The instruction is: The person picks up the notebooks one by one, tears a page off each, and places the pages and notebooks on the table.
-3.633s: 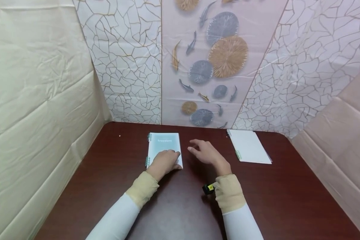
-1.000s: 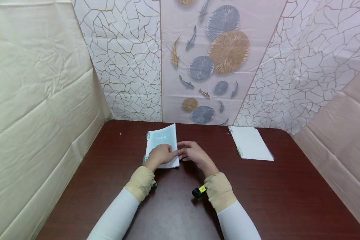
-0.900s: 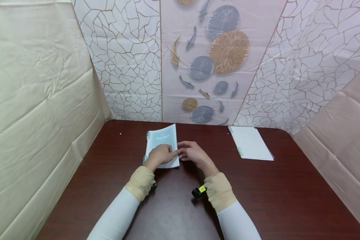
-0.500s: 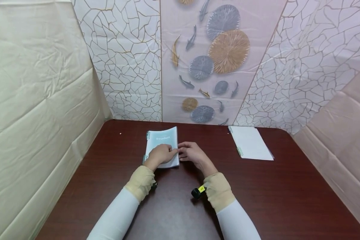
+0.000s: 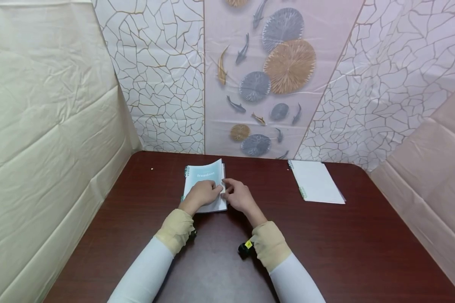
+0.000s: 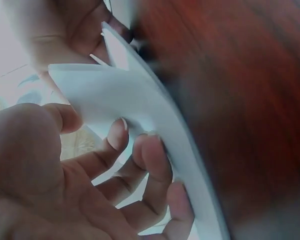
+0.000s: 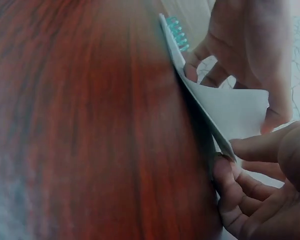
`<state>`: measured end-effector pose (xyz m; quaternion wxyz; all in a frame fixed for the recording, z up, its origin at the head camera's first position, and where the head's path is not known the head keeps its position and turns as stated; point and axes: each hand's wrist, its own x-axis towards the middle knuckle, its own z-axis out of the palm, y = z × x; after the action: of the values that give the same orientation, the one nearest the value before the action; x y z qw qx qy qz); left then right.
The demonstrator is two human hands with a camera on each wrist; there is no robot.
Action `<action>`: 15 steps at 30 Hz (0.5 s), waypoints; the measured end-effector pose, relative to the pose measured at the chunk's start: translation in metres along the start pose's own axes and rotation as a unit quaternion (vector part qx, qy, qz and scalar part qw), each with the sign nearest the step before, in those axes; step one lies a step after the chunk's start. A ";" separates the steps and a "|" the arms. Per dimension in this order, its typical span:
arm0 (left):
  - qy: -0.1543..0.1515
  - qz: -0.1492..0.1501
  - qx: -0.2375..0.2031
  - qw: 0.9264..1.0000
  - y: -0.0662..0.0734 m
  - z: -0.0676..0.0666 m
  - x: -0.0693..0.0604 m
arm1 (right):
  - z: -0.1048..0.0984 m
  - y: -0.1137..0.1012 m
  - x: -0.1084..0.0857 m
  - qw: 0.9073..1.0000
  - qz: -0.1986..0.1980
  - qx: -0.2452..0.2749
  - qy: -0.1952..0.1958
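And here's the teal notebook (image 5: pixel 202 171) on the bench (image 5: pixel 212 273), white notebook (image 5: pixel 315 182) well to its right! Left grip (image 5: pixel 201 193) pinches its lifted cover (image 7: pixel 242 102), right grip (image 5: pixel 239 197) nips the pages (image 6: pixel 162 107) at its right edge. Best to part those sheets gently, no creasing, coils (image 5: pixel 187 171) left unstrained.

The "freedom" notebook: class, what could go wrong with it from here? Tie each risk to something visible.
Creasing: the top of the notebook is lifted and bowed at the left hand, so it might fold.
Slipping: the right hand pinches only the edge of the lower layers, which could spring free.
Tearing: the rings bind the opposite side, so a hard pull might strain it.
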<state>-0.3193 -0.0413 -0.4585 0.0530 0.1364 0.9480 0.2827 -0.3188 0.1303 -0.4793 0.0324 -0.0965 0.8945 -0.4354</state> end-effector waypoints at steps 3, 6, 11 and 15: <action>-0.001 0.000 -0.003 1.000 -0.003 -0.004 0.000 | 0.002 0.000 0.000 0.999 -0.011 -0.036 -0.011; -0.009 0.001 -0.010 1.000 -0.006 -0.009 0.001 | 0.003 0.000 -0.001 0.998 -0.012 -0.055 -0.027; -0.002 0.010 -0.018 1.000 -0.010 -0.018 0.001 | 0.003 -0.003 -0.002 0.996 -0.015 -0.078 -0.042; 0.025 0.004 -0.034 0.999 -0.007 -0.030 -0.003 | 0.003 -0.005 -0.002 0.995 -0.016 -0.087 -0.048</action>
<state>-0.3236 -0.0632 -0.4375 0.0327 0.1308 0.9382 0.3187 -0.3155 0.1258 -0.4775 0.0595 -0.1335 0.9249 -0.3510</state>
